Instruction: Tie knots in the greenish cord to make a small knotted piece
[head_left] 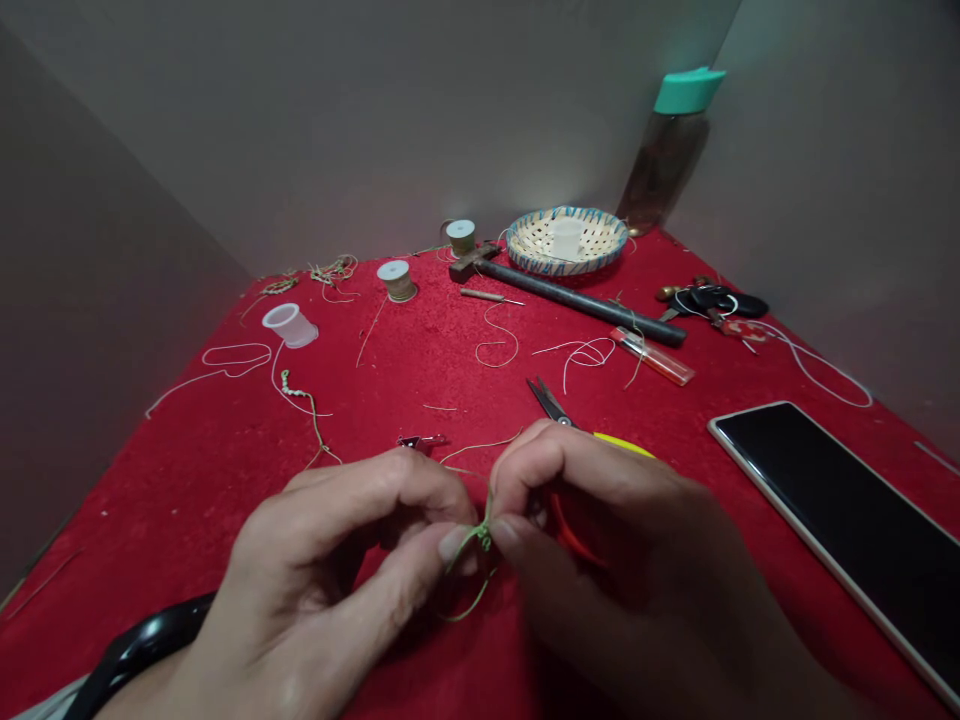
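Low in the middle of the view, my left hand [360, 560] and my right hand [600, 540] meet fingertip to fingertip. Between them is a thin green cord [483, 537] with a small knotted cluster. My left thumb and forefinger pinch it from one side; my right thumb and forefinger pinch it from the other. A loop of the cord hangs below the fingers. Scissors [555, 404] with yellow and red handles lie partly hidden behind my right hand. A small clip-like metal piece [421, 441] rests just beyond my left hand, beside a loose strand.
On the red cloth [375, 400] lie a hammer [585, 298], a lighter [652, 357], keys [712, 300], thread spools [396, 281], a white plastic spool [291, 325] and a phone [840, 520]. A woven basket [567, 265] and a bottle [666, 150] stand at the back by the grey walls.
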